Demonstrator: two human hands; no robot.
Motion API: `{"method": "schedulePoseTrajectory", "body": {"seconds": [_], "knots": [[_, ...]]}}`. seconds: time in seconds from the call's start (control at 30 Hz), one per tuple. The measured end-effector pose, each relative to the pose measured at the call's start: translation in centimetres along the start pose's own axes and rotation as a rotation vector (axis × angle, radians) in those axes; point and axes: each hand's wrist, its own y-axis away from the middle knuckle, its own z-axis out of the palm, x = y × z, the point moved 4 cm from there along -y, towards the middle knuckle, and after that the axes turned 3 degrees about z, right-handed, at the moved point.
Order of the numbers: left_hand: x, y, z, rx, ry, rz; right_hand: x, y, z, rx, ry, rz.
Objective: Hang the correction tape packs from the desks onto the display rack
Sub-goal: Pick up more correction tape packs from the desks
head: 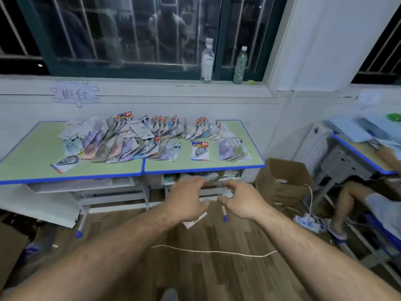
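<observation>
My left hand (186,198) and right hand (240,200) hover side by side, fingers loosely bent. The right is empty, but I can't tell whether the left holds the white card edge (194,221) beneath it. Straight beyond, on the tabletop (238,166), a lone correction tape pack (200,151) lies lengthwise away from me, nearer my left hand.

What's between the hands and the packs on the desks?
Nothing visible. Left hand and right hand are in front of the right desk; the packs lie uncovered on top. The rack is not in view.
</observation>
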Motion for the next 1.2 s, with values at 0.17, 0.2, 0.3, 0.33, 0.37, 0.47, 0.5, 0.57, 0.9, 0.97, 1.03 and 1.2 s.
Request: {"method": "schedulePoseTrajectory", "body": {"seconds": [0.17, 0.2, 0.3, 0.33, 0.37, 0.47, 0.5, 0.57, 0.9, 0.97, 1.03, 1.2], "knots": [[-2.5, -10.7, 0.9, -0.083, 0.062, 0.071, 1.9, -8.1, -1.8, 0.045, -0.030, 0.107], [-3.0, -12.6, 0.9, -0.105, 0.077, 0.083, 2.1, -9.6, -2.1, 0.049, -0.029, 0.137], [-4.1, -17.7, 0.9, -0.171, 0.102, 0.121, 2.6, -13.7, -2.9, 0.059, -0.032, 0.201], [-4.4, -19.3, 1.0, -0.196, 0.107, 0.127, 2.9, -15.0, -3.1, 0.064, -0.033, 0.212], [-4.8, -20.9, 1.2, -0.215, 0.117, 0.126, 3.2, -16.2, -3.2, 0.065, -0.042, 0.224], [-5.8, -25.1, 2.4, -0.268, 0.187, 0.085, 4.4, -19.4, -3.4, 0.043, -0.073, 0.273], [-6.0, -26.3, 2.9, -0.289, 0.205, 0.074, 4.9, -20.4, -3.4, 0.033, -0.084, 0.289], [-6.6, -28.7, 4.0, -0.335, 0.232, 0.052, 6.2, -22.8, -3.4, 0.018, -0.099, 0.320], [-8.5, -39.9, 9.6, -0.448, 0.389, -0.211, 13.1, -36.0, -4.4, 0.027, -0.154, 0.389], [-8.6, -41.6, 10.7, -0.452, 0.462, -0.290, 14.7, -38.5, -4.1, 0.019, -0.175, 0.431], [-8.8, -43.2, 11.9, -0.432, 0.548, -0.375, 16.2, -40.5, -3.8, 0.010, -0.194, 0.480], [-9.8, -45.5, 14.1, -0.341, 0.656, -0.562, 17.6, -43.8, -2.5, -0.066, -0.292, 0.504]]}}
